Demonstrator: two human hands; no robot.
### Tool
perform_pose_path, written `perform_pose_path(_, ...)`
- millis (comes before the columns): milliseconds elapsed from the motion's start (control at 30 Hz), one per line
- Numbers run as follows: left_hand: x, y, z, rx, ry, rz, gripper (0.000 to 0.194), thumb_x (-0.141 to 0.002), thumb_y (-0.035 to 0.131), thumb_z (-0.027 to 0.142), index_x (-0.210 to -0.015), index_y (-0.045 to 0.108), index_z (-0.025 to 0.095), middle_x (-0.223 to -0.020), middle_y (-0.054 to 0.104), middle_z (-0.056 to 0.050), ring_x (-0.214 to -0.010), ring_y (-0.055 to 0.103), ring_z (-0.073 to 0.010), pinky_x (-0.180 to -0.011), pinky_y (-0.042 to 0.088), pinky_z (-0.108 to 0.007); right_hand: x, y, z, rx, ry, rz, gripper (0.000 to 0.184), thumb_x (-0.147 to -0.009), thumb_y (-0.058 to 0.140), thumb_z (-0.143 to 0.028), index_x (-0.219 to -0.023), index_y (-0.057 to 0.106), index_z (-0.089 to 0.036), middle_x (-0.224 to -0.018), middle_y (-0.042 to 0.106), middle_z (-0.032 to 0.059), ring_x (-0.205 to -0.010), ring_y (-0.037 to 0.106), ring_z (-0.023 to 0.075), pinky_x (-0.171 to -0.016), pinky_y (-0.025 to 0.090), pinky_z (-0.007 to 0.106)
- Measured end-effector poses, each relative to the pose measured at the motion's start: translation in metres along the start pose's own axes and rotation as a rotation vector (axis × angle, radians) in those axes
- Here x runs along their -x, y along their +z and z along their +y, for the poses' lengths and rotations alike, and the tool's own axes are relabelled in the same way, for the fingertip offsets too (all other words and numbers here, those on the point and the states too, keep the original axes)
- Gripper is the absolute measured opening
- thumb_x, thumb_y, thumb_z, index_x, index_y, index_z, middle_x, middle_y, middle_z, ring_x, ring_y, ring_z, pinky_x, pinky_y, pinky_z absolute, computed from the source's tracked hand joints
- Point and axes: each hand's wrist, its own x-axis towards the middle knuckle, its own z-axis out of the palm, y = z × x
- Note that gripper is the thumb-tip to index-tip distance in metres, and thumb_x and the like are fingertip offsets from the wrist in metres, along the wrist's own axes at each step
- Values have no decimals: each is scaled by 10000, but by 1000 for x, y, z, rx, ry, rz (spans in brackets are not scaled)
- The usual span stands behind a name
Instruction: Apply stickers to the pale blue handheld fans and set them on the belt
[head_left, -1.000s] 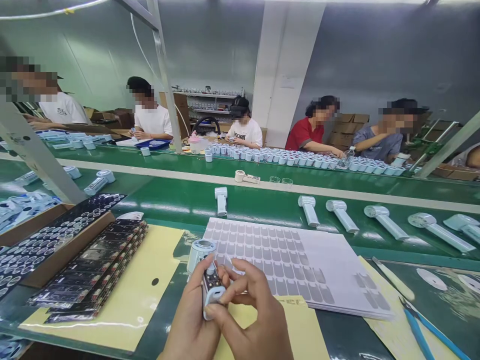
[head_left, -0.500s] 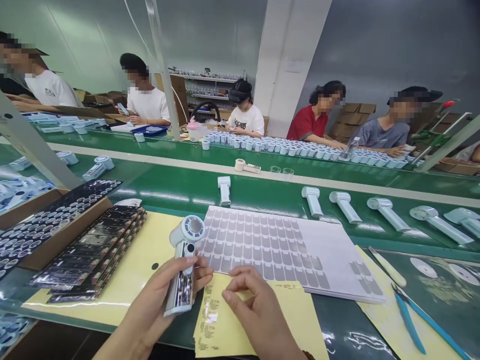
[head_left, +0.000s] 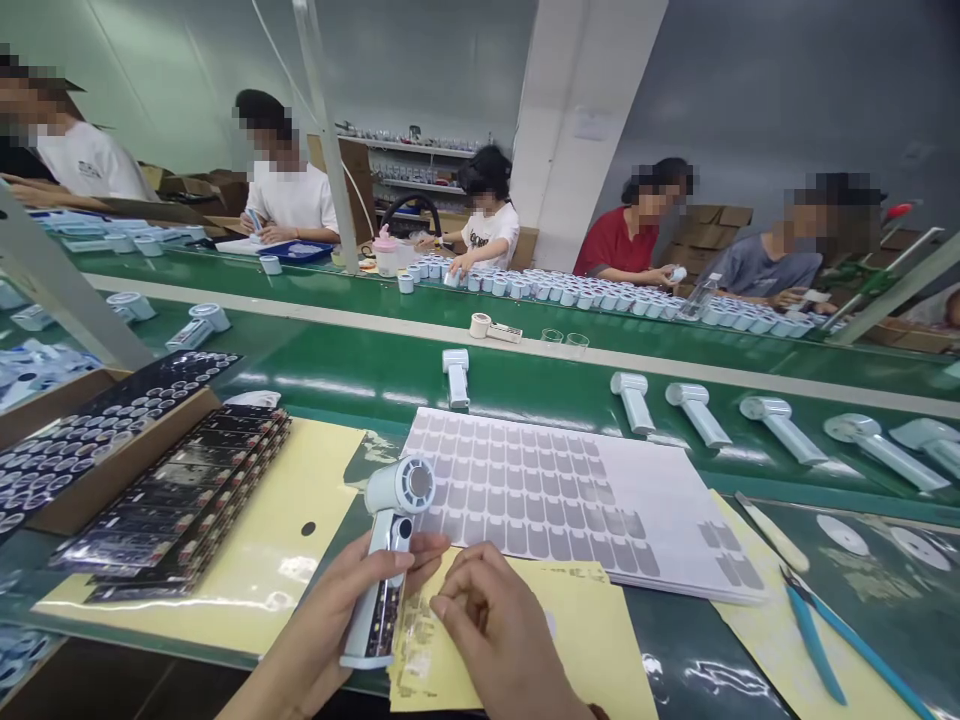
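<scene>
My left hand [head_left: 349, 595] is wrapped round the handle of a light blue handheld fan [head_left: 380, 570]. The fan stands tilted upright, its round head at the top and a dark, glossy strip facing me on the handle. Just right of it, my right hand [head_left: 495, 625] hovers over a stack of yellow sticker sheets [head_left: 589, 635], thumb and fingers pinched together. Whatever lies between those fingertips is hidden or too small to name. Behind both hands lies a stack of white sheets with rows of grey stickers [head_left: 517, 480].
Dark printed sticker sheets [head_left: 187, 490] lie left, beside a cardboard box [head_left: 127, 460]. Blue-handled pliers [head_left: 814, 630] and a white-handled knife [head_left: 776, 535] are at right. Several fans, one a light blue fan [head_left: 455, 378], rest on the green conveyor [head_left: 360, 365]. Co-workers sit across it.
My left hand has brought the fan slightly lower and to the right. The fingers of my right hand have drawn closer together. Across the belt, a co-worker has reached to the white cups.
</scene>
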Motion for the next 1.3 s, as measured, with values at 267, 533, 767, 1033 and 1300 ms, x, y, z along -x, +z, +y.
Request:
perform_pose_path(267, 0, 5, 7, -109, 50, -21, 325, -608, 848, 268, -902, 778, 150, -1038, 765, -122, -1111, 653, -335, -996, 495, -375, -11, -20, -18, -134, 26, -47, 92, -895, 584, -270, -811, 594, -234, -946, 578, 2, -674, 557, 128, -579, 462, 211)
perform_pose_path(533, -6, 4, 5, -123, 26, -15, 301, -629, 832, 227, -910, 772, 138, -1089, 749, -143, -1129, 643, -336, -1006, 484, -389, -6, 7, -6, 259, -42, 5, 136, -828, 523, -117, -739, 538, -217, -860, 550, 19, -615, 565, 176, -539, 398, 269)
perform_pose_path(767, -4, 8, 7, -148, 23, -43, 309, -626, 835, 244, -910, 770, 143, -1072, 750, -146, -1073, 668, -315, -928, 512, -347, -7, -19, -15, -207, -14, -109, 94, -870, 572, -220, -777, 565, -224, -882, 564, 4, -696, 550, 142, -548, 435, 215)
perform_pose_path(1033, -2, 33, 9, -147, 159, -5, 415, -685, 814, 402, -1031, 739, 187, -959, 753, -67, -871, 681, -226, -712, 510, -272, -20, -39, -53, -347, -23, -148, 96, -882, 588, -218, -790, 564, -229, -933, 562, 3, -777, 542, 152, -547, 428, 209)
perform_pose_path(1300, -9, 40, 10, -30, 150, 31, 446, -754, 755, 444, -1111, 718, 180, -1101, 738, -67, -1111, 623, -268, -923, 488, -307, -29, -42, -59, -150, -77, -158, 158, -872, 606, -104, -766, 571, -215, -939, 527, -19, -691, 537, 111, -585, 439, 228)
